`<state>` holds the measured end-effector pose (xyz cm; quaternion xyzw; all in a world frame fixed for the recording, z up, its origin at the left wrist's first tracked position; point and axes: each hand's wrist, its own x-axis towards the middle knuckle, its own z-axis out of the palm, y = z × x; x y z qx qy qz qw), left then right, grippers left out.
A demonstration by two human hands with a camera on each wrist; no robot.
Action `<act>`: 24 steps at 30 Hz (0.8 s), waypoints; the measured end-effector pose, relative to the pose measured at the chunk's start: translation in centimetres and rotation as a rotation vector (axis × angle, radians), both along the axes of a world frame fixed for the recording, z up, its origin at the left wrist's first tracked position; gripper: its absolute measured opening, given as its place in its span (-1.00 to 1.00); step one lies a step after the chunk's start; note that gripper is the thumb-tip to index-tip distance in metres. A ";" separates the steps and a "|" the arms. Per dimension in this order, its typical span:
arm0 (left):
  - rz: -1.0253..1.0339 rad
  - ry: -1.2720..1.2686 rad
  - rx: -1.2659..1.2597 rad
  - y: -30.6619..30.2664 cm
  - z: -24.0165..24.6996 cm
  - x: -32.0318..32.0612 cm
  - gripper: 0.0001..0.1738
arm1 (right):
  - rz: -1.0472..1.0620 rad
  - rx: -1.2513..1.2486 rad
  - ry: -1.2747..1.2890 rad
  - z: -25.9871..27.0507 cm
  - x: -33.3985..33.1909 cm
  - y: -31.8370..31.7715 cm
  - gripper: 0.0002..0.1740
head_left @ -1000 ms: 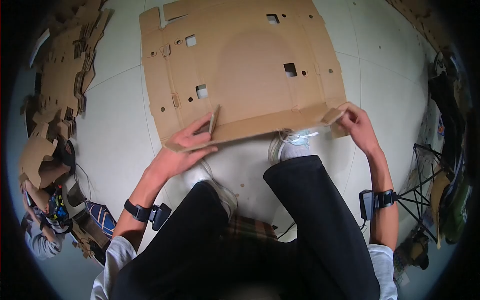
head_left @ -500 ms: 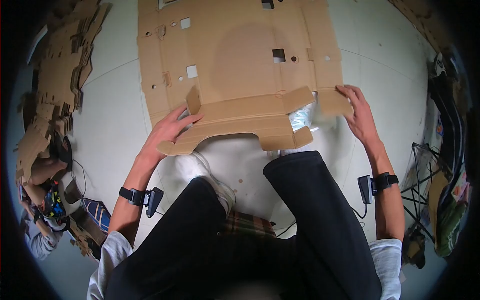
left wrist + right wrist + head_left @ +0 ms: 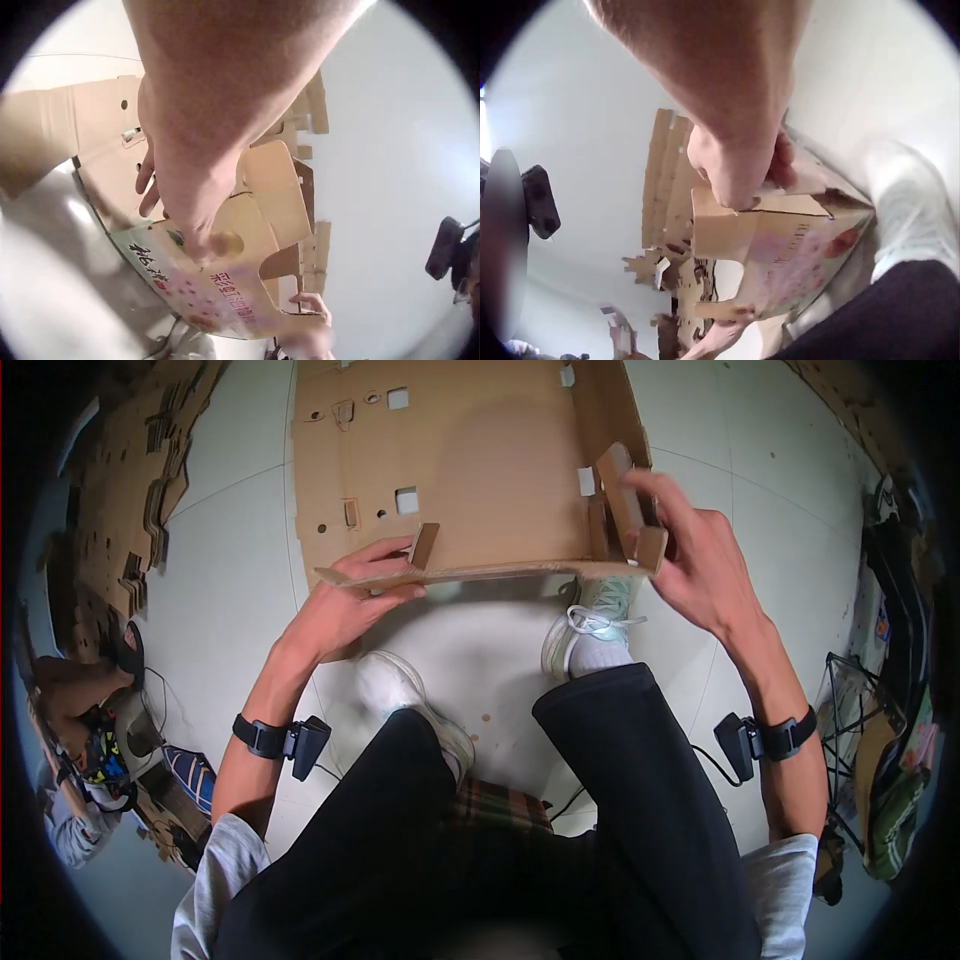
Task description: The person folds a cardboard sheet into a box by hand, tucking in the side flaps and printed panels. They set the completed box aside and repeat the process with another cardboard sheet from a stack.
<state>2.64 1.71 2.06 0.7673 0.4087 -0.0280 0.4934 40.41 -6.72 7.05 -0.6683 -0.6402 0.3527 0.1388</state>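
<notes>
A brown cardboard box blank [image 3: 490, 480] lies on the floor, its right side wall [image 3: 612, 410] and its near panel [image 3: 500, 570] standing up. At the near left corner my left hand [image 3: 350, 605] holds that panel, thumb on the outer side and fingers inside beside a small raised flap [image 3: 425, 546]. My right hand [image 3: 705, 570] grips the near right corner, around a folded flap [image 3: 622, 485]. Both wrist views show the printed outer face [image 3: 187, 292] with coloured lettering; in the right wrist view my right hand [image 3: 735, 172] bends over its top edge.
White shoes [image 3: 390, 685] stand just below the near panel, the right one [image 3: 600, 615] close to it. Cardboard stacks [image 3: 120, 480] lie at the left, near another person [image 3: 85, 820]. A black metal frame [image 3: 835, 730] and bags [image 3: 895, 810] are at the right.
The right side wall has swung up, and the near panel, spread towards me half a second ago, stands upright. My right hand has moved up and inward onto the corner.
</notes>
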 end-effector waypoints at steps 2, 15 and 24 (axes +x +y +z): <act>-0.111 0.041 0.132 -0.6 -2.2 -1.3 -0.61 | 0.140 -0.044 0.040 0.4 -0.6 0.4 -0.74; 0.080 0.134 0.079 0.0 1.1 -0.8 -0.17 | 0.276 -0.121 0.077 -11.1 -5.3 3.3 -0.57; -0.452 -0.129 0.211 -0.7 16.0 4.4 -0.39 | 0.221 -0.244 0.157 -10.0 -5.1 3.5 -0.59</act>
